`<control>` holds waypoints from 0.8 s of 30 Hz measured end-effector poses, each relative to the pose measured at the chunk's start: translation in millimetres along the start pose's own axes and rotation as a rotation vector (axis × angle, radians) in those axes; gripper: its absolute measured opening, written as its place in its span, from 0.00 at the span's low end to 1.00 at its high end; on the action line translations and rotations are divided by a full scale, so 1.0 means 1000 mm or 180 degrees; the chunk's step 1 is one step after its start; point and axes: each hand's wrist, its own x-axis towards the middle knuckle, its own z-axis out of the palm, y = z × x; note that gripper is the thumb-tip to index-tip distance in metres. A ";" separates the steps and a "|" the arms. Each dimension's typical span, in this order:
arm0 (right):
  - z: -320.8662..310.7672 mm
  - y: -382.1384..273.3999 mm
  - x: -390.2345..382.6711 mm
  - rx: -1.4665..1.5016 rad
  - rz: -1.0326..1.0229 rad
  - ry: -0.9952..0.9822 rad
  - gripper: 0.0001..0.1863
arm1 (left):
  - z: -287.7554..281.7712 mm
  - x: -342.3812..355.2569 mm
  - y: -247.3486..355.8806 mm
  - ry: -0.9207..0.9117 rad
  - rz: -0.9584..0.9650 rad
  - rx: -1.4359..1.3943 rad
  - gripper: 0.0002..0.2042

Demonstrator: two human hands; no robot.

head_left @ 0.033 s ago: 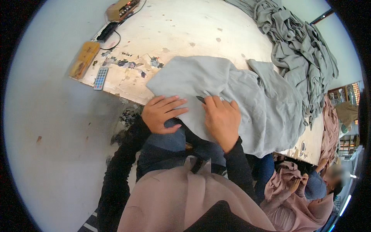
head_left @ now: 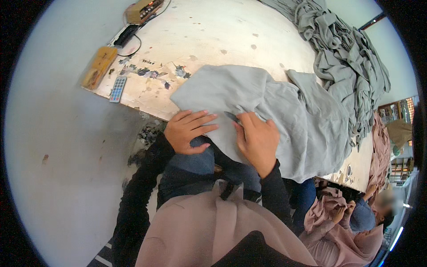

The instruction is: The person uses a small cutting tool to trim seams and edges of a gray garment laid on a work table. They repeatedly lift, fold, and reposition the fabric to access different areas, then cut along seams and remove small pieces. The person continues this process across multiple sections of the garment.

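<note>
A light grey garment (head_left: 231,82) lies spread over the near edge of the table, part of it hanging toward my lap. My left hand (head_left: 187,133) rests flat on its near left edge, fingers spread. My right hand (head_left: 260,144) is closed around a small dark tool with a pointed blade (head_left: 231,116). The blade sticks out to the left of my fingers, low over the cloth; its handle is hidden in my grip, so I cannot tell its exact kind.
A large heap of grey cloth (head_left: 351,66) covers the table's right side. Along the left edge are a remote control (head_left: 117,89), a yellowish box (head_left: 99,67), a black power strip (head_left: 126,36) and a wooden device (head_left: 143,11). A co-worker (head_left: 342,231) handles pink cloth at lower right.
My right hand has turned slightly, with its thumb now showing at the left side. The blade tip has shifted a little left. My left hand stays put on the garment.
</note>
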 end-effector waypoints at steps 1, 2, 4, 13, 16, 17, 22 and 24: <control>-0.002 0.000 -0.007 0.0480 0.0124 0.0067 0.15 | -0.001 0.000 0.000 0.0011 -0.0018 -0.0028 0.29; -0.003 0.001 -0.016 0.0615 0.0053 -0.0055 0.17 | -0.003 0.000 0.001 0.0024 -0.0026 -0.0033 0.29; -0.005 0.002 -0.036 0.0865 -0.0003 -0.0364 0.22 | -0.007 0.002 0.002 0.0025 -0.0064 -0.0095 0.29; -0.027 0.042 -0.074 0.1821 0.0791 0.0375 0.13 | -0.027 0.019 -0.003 -0.0407 -0.0545 -0.0339 0.25; -0.052 0.054 -0.077 0.2667 0.1505 0.0580 0.08 | -0.037 0.022 -0.008 -0.0342 -0.0589 -0.0594 0.22; -0.060 0.059 -0.078 0.2780 0.1274 0.0407 0.13 | -0.042 0.021 -0.006 -0.0355 -0.0619 -0.0732 0.22; -0.068 0.060 -0.088 0.2375 0.0724 -0.1413 0.20 | -0.070 0.003 0.016 -0.0694 -0.0801 -0.0878 0.21; -0.061 0.050 -0.089 0.2814 0.0829 -0.1257 0.20 | -0.074 -0.001 0.020 -0.0435 -0.1009 -0.1421 0.21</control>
